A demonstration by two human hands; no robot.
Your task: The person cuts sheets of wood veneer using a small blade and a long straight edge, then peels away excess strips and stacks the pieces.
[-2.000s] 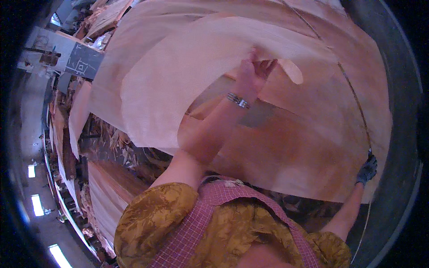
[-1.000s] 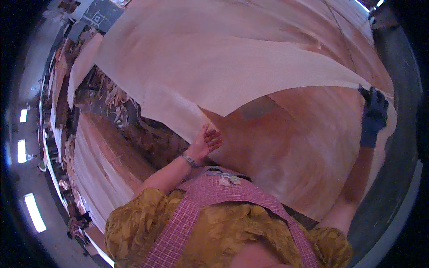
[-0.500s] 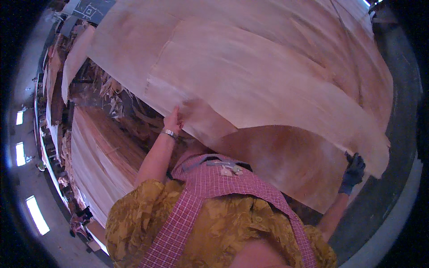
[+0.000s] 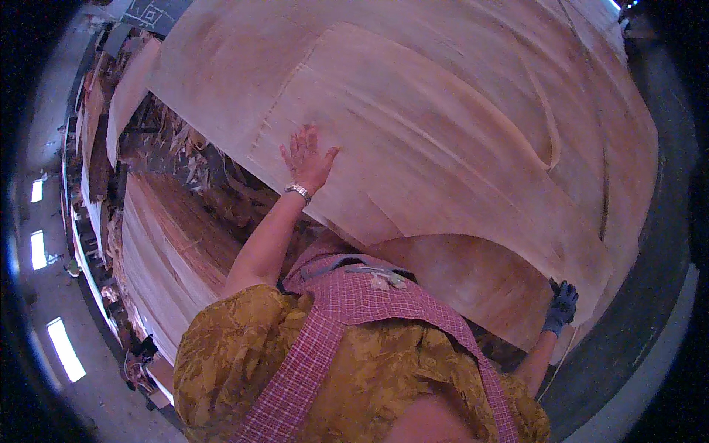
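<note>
Thin, pale reddish-brown wood veneer sheets [image 4: 428, 159] lie broad and wavy in front of me. My left hand [image 4: 310, 159], bare and with a metal watch band at the wrist, rests on the top sheet with its fingers spread. At the right, my right hand [image 4: 561, 305] wears a dark grey glove. Its fingers are closed round the near edge of the top sheet, which arches up between my hands. Beneath that arch shows a darker, smooth lower sheet [image 4: 473, 273]. A curled fold rises in the veneer farther off.
Torn veneer scraps [image 4: 185, 140] fill a gap to the left. A stack of veneer [image 4: 166, 251] stands beside my left arm. Grey floor [image 4: 628, 317] runs along the right side. Bright window patches [image 4: 65, 351] show at the far left.
My left hand has let go of the near edge and moved forward onto the sheet, fingers spreading. The gloved right hand has shifted left and slightly nearer with its edge.
</note>
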